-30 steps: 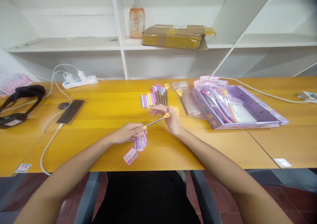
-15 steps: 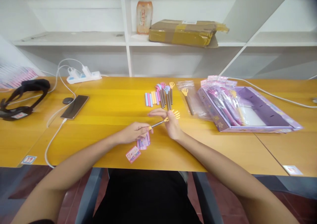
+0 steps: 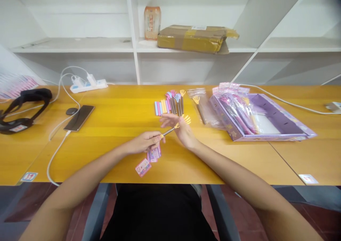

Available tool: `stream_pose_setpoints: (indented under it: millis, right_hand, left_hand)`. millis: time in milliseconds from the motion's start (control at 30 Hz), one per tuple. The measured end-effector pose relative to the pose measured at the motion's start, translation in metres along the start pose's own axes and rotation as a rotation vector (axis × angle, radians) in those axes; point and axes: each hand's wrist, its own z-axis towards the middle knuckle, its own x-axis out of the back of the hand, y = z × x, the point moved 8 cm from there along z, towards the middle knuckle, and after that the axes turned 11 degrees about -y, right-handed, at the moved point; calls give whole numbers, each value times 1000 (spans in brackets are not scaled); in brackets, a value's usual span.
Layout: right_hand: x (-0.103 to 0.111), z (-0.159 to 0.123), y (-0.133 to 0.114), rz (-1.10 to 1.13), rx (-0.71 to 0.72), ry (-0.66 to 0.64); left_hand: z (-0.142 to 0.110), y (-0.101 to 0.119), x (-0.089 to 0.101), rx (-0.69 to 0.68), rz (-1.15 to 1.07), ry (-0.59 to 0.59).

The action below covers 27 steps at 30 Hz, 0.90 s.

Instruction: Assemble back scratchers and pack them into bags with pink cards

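My left hand is closed round the yellow handle end of a telescopic back scratcher, whose metal shaft points up to the right. Against its yellow claw head rests the palm of my right hand, with the fingers stretched out to the left. Beneath my left hand lie several pink and purple cards, and one separate card is nearer the table edge. Beyond the hands are several back scratchers with coloured claws and a row of pastel handle sleeves.
To the right, a yellow-clawed back scratcher lies on clear plastic bags. Next to it a purple box holds bagged back scratchers. On the left are a phone, a black head strap and a power strip.
The visible metal shaft has become shorter, and my two hands have come closer together. My left hand keeps its hold on the back scratcher. The camera view has shifted slightly.
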Motion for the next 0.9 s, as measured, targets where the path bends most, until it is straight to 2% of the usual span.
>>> stream_pose_setpoints:
  millis: [67,133,200,267,367,467,533,633,733,800,900]
  right_hand:
    - [15,5,-4,7,-14,0]
    - [33,7,-16,-87,15,7]
    - [50,3,-36,-336,66,33]
    - [56,-7,-58,-701,117,27]
    - [39,-25,-77,-1100,172,-109]
    - [8,-40,-87,-1247,275,-257]
    - [-10,-45,-93,-1340,351,-297]
    - [-24,-44,-99,-1419,385,-308]
    - [-30,-42,-102,-1477,382,-311]
    - [-32,-42,-106,-1514,387,-279]
    - [-39,-43,-110,-1512,398,-239]
  left_hand:
    - [-1,4,2,-7,-25,25]
    - [-4,4,8,-1,-53,54]
    - [-9,3,14,37,-60,71]
    - [-13,3,16,85,-22,54]
    - [-18,12,11,105,117,6]
    - [-21,31,4,61,372,39]
    - [-22,39,-1,60,595,79]
    - [-24,44,-8,97,914,150]
    - [-32,52,-9,94,1162,298]
    - [-37,57,-9,79,1243,371]
    - [-38,62,-12,57,1323,387]
